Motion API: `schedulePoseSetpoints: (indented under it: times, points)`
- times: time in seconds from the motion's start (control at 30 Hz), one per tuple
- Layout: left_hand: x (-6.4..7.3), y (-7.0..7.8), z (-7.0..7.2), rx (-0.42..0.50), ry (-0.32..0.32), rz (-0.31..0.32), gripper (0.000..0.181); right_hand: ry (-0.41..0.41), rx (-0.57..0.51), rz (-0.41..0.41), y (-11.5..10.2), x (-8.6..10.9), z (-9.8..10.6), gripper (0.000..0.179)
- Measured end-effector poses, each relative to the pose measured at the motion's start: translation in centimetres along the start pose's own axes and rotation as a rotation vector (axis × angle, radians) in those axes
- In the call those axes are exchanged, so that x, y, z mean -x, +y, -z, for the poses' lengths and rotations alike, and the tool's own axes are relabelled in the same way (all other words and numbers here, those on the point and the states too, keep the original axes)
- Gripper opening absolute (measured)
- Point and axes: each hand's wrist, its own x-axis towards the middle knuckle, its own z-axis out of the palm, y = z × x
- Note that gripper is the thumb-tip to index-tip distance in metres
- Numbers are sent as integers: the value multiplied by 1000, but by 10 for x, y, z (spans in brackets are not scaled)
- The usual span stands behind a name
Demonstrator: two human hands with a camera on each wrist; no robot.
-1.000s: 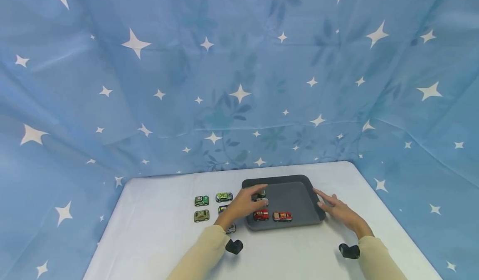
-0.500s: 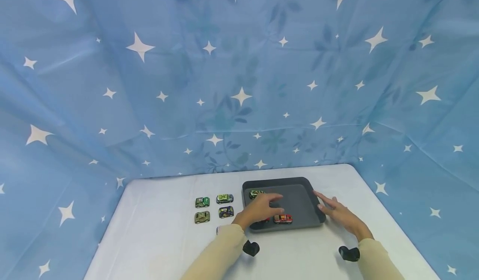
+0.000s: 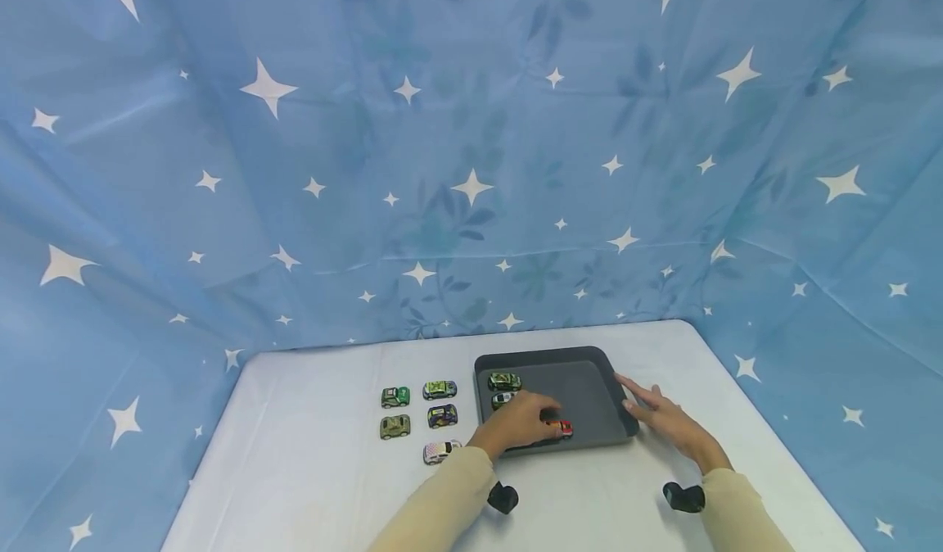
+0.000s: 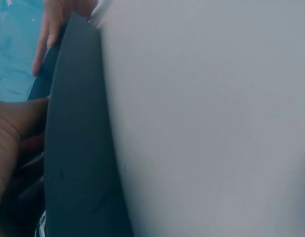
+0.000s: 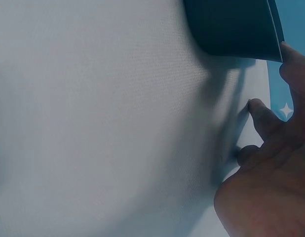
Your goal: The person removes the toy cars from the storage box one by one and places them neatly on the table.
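In the head view my left hand [image 3: 521,419] reaches over the near side of a dark grey tray [image 3: 589,354], its thumb and fingers curled about a red toy car [image 3: 564,429] that is partly hidden by them. In the left wrist view the left hand [image 4: 9,138] appears behind the tray's outer wall [image 4: 81,133]. My right hand [image 3: 670,423] lies against the tray's right rim with fingers extended. The right wrist view shows that hand [image 5: 276,163] with its thumb at the rim of the tray [image 5: 231,27]. A green camouflage toy car [image 3: 504,382] and a white-and-green toy car [image 3: 503,400] sit at the tray's left.
Left of the tray, several toy cars stand on the white table [image 3: 309,454]: a green one [image 3: 394,397], an olive one [image 3: 394,427], a yellow-green one [image 3: 439,389], a dark blue one [image 3: 442,415] and a white one [image 3: 438,452]. A blue star-patterned curtain [image 3: 471,224] surrounds the table.
My left hand has moved right and toward the near side, from the tray's left cars to the red car, its fingers closing about that car. The right hand stays at the rim.
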Motion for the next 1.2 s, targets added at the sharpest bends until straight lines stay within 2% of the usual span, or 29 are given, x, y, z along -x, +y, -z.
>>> schedulePoseSetpoints:
  times: [0.13, 0.33, 0.47, 0.6, 0.9, 1.0, 1.1, 1.2]
  points:
    - [-2, 1, -2, -21, 4, 4, 31, 6, 1, 9, 0, 0, 0, 69]
    - [-4, 4, -8, -61, 19, -35, 19, 11, 7, 7, 2, 1, 2, 70]
    - [-5, 7, -10, -86, 36, -63, 17, 16, 6, 8, 2, 1, 2, 70]
    - [-4, 7, -11, -84, 49, -63, 16, 11, -10, 5, 3, 0, 1, 70]
    - [-4, 0, -11, 21, 88, -76, 17, 10, 4, -6, 4, -3, -2, 71]
    - [0, -1, -6, 91, 94, -79, 18, 10, 4, -17, 4, -3, -3, 72]
    - [5, -2, 1, 178, 97, -56, 19, 12, 13, -19, 5, -3, -3, 72]
    - [10, -5, 11, 204, 107, -34, 20, 13, 17, -8, 6, -2, -2, 71]
